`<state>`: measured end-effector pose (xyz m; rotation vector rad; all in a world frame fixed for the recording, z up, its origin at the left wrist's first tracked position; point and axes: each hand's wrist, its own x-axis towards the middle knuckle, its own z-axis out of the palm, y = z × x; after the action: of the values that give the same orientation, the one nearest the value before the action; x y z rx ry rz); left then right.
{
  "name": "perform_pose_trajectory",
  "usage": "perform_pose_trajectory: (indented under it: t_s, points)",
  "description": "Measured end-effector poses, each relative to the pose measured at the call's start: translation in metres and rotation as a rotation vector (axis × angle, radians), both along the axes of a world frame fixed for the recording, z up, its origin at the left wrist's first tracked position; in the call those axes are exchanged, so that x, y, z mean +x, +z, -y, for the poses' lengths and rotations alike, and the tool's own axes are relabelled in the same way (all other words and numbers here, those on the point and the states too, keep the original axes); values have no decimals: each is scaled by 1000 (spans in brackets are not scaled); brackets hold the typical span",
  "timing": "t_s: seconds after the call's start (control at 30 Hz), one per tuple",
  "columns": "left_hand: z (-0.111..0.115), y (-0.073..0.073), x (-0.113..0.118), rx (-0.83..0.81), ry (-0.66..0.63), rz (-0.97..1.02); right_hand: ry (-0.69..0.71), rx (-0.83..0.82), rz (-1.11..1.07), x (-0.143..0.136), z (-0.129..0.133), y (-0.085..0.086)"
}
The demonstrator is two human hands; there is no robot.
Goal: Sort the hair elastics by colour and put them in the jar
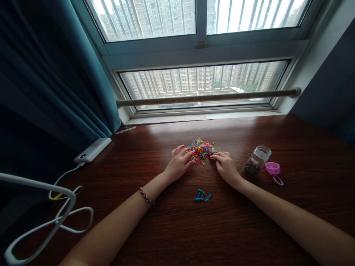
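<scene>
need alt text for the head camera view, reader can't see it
A person's left hand and right hand are at either side of a pile of small multicoloured pieces on a dark wooden table. Several blue pieces lie closer to the viewer. An open clear jar and pink lid are at right.

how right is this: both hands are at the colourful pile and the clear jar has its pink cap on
Not quite: the head view shows the pink cap off, on the table beside the clear jar. The left hand and right hand are indeed at the colourful pile.
</scene>
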<state>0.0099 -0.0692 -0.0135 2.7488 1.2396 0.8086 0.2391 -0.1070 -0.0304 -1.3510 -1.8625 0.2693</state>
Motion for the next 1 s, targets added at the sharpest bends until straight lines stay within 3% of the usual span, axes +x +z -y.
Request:
perform_pose_trajectory:
  t_s: [0.2,0.43,0.63,0.83,1.0]
  points:
    - [-1,-8,2,-95,27,-104,-17,47,-185,-2,4,9]
    - [-2,-5,2,-78,-9,-35,-11,43,-268,-3,5,11]
    - [-7,-6,-2,-68,-52,257,-30,-7,-213,-2,3,8]
    - [-13,-11,-9,-280,91,523,49,-63,-26,-2,2,4]
    - [-14,-12,-8,-393,83,627,34,-98,23,-2,3,3]
